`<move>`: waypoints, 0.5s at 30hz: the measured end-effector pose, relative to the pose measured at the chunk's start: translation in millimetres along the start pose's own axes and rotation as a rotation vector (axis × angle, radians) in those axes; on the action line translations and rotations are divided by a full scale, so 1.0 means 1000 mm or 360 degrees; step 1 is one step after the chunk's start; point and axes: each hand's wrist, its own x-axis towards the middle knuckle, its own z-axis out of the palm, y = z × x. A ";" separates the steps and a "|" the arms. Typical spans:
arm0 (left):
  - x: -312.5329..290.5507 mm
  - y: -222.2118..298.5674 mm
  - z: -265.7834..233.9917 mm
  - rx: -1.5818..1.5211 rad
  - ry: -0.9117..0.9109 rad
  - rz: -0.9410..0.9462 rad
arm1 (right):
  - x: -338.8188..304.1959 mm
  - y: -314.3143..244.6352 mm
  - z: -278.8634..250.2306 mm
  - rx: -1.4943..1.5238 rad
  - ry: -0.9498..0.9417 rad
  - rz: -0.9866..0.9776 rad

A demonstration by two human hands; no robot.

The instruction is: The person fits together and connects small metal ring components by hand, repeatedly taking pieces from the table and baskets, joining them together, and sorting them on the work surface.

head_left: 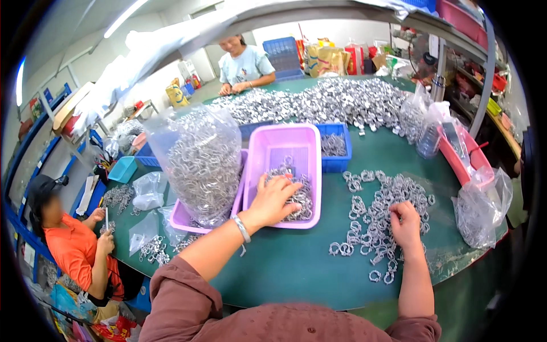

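Left hand (273, 199): spread over metal rings (305, 202), lilac basket (317, 171). Right hand (405, 223): curled (contents hidden, cannot tell), ring pile (380, 219).

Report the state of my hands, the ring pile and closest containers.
Right lilac basket: open, partly filled
Left hand: inside that basket, grip unclear
Ring pile: loose, spread out
Right hand: curled at the pile, grip unclear
Tall clear bag: standing, well filled
Left lilac basket: open, holding that bag
Blue bin beside that basket's right neighbour: open, partly filled
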 end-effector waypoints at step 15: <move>-0.028 0.010 -0.033 -0.0142 0.0002 -0.0016 | -0.017 -0.039 -0.015 -0.0002 -0.0040 0.0051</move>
